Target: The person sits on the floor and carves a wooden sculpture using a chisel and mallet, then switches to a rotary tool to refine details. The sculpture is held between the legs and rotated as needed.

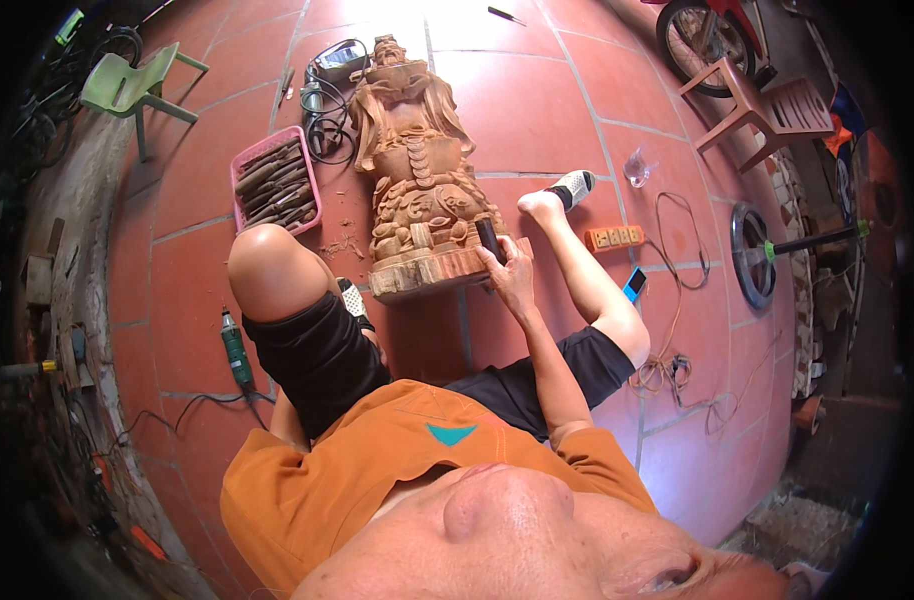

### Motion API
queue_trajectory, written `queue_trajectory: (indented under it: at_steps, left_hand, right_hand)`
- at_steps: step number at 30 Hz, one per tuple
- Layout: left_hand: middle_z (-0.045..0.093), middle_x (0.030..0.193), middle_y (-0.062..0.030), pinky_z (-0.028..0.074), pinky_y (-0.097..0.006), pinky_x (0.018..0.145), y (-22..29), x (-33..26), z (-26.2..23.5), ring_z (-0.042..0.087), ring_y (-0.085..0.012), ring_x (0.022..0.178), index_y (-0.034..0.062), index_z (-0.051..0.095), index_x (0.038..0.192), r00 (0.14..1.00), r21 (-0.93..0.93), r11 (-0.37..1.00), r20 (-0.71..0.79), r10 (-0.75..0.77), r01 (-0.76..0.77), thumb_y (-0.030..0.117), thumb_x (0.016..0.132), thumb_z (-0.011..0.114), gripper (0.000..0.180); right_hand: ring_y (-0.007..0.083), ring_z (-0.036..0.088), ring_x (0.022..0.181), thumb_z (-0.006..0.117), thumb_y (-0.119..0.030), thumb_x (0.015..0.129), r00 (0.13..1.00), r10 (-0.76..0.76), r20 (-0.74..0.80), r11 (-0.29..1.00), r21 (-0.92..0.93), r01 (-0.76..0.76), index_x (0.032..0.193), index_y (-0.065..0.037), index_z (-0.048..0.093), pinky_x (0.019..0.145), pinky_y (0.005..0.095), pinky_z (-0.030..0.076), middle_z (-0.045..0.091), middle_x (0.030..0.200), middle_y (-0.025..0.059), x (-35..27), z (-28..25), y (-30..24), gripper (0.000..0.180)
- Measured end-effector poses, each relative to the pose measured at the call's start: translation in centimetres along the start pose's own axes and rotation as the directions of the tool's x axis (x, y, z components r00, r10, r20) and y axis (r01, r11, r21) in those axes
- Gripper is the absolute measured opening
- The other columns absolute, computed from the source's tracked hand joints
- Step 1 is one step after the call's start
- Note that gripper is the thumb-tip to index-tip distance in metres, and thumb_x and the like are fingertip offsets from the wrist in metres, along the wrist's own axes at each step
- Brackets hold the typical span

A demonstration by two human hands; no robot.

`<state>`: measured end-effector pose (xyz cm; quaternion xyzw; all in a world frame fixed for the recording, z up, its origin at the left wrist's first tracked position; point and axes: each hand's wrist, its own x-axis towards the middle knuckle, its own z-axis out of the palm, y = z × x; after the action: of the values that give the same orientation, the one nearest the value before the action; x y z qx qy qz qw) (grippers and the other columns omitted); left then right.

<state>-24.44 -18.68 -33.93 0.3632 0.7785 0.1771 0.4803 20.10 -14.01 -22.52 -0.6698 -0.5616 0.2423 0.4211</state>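
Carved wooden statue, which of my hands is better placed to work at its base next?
Your right hand, most likely: it is at the base of the statue, holding a dark cylindrical object. Your left hand is hidden from view.

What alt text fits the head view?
A person's right hand grips a short dark cylinder near the base of a carved wooden statue on red floor tiles. A pink basket of carving tools sits left of it.
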Motion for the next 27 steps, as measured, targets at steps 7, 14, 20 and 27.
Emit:
queue_trajectory:
  at_steps: [7,14,20,27]
  left_hand:
    - [0.065,0.093,-0.0054,0.051,-0.025,0.065,0.8,0.9,-1.5,0.061,-0.0109,0.076,-0.0019,0.058,0.127,0.999,-0.056,0.998,0.01,0.034,-0.034,0.019,0.092,0.07,0.043]
    - [0.066,0.094,-0.0051,0.051,-0.025,0.065,6.9,3.9,-5.4,0.061,-0.0112,0.077,-0.0018,0.059,0.127,0.974,-0.197,0.957,0.041,0.224,-0.212,0.018,0.092,0.07,0.042]
    - [0.066,0.094,-0.005,0.051,-0.026,0.065,18.0,6.2,-10.4,0.061,-0.0114,0.078,-0.0017,0.059,0.127,0.847,-0.276,0.824,0.061,0.528,-0.494,0.018,0.092,0.069,0.042]
    - [0.064,0.087,-0.0053,0.051,-0.028,0.066,31.8,1.7,-11.8,0.06,-0.0124,0.074,0.0022,0.062,0.125,0.667,0.136,0.653,0.17,0.725,-0.745,0.016,0.094,0.064,0.033]
  right_hand:
    - [0.0155,0.057,0.061,0.074,-0.038,0.089,0.995,0.089,0.035,0.991,0.094,-0.092,0.101,-0.002,0.066,0.059,0.0337,0.045,0.062,0.069,0.0077,0.0,0.2,0.2,0.038]
    - [0.0063,0.052,0.047,0.069,-0.026,0.096,0.944,0.24,0.227,0.761,0.56,-0.328,0.095,-0.003,0.062,0.043,0.0215,0.039,0.06,0.068,0.0018,0.3,-1.3,0.3,0.024]
    - [0.0037,0.051,0.05,0.066,-0.018,0.099,0.977,0.211,-0.038,0.675,0.729,-0.117,0.101,-0.007,0.062,0.044,0.0187,0.039,0.059,0.07,-0.0008,4.3,-5.7,2.5,0.013]
    - [0.0021,0.051,0.056,0.068,-0.015,0.097,0.849,0.184,-0.495,0.803,0.574,0.161,0.108,-0.006,0.064,0.046,0.0165,0.037,0.06,0.075,-0.0022,3.5,-18.8,1.6,0.014]
